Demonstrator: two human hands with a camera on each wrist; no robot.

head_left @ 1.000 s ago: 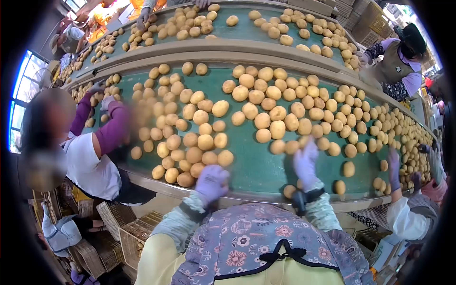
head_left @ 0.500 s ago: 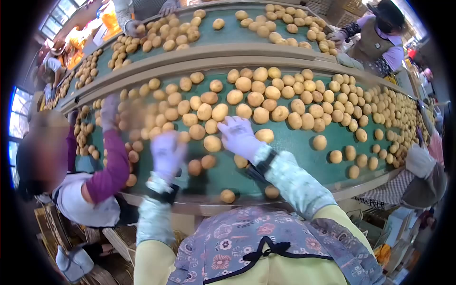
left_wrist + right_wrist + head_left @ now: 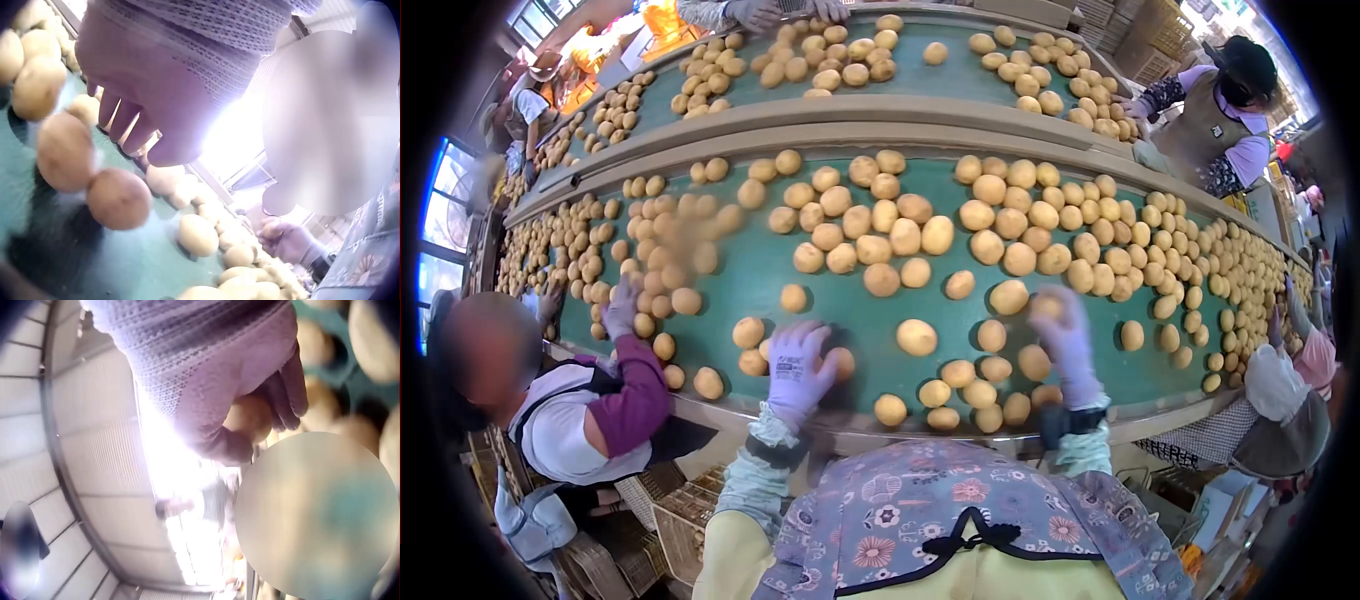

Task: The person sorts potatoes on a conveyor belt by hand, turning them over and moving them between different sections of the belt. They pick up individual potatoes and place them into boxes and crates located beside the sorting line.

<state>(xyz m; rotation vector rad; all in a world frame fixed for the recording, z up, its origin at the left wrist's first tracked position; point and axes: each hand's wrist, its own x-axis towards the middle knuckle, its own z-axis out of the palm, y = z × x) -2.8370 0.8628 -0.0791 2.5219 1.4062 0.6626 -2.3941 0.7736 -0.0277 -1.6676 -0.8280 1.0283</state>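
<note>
Many round, pale brown potatoes lie spread over a green conveyor belt. My left hand, in a light purple glove, is over the near part of the belt with its fingers extended. A potato lies beside its thumb, and more are just past its fingertips; the left wrist view shows no potato in its grasp. Farther right, my gloved right hand grips a potato between thumb and fingers, as the right wrist view shows. Several loose potatoes lie between my hands near the belt's front edge.
At the left, a person in purple sleeves works over the same belt. Another person stands at the far right. A raised beige divider separates this belt from a second one behind. Woven crates stand below, front left.
Half a second ago both hands reached left, the right over mid-belt. Now the right hand is back at the right, gripping a potato, and the left hand is lower, nearer the front edge.
</note>
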